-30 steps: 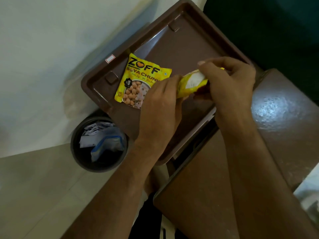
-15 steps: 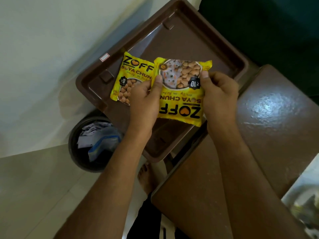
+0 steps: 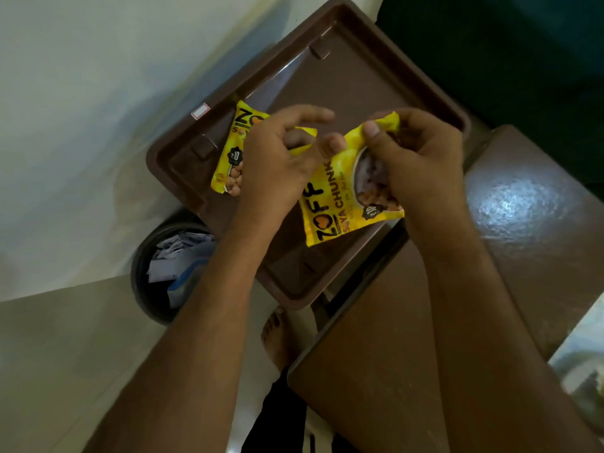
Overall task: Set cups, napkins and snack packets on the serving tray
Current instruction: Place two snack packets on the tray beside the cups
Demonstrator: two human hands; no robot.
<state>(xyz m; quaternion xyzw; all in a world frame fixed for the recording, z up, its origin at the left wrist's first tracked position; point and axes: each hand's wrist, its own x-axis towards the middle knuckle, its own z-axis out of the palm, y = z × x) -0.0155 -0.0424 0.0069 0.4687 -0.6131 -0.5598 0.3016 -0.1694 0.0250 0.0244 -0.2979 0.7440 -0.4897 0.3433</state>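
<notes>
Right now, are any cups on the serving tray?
No; the brown serving tray holds only one yellow snack packet, while both hands hold a second packet above it.

A pale wall (image 3: 98, 93) meets a beige tiled floor (image 3: 65, 354). A dark bin (image 3: 153, 273) holds paper scraps. Light glares off the glossy brown counter (image 3: 510, 204).

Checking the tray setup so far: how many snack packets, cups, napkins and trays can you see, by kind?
Snack packets: 2, one lying on the tray, one held in the hands
Trays: 1
Cups: 0
Napkins: 0
Total: 3
</notes>
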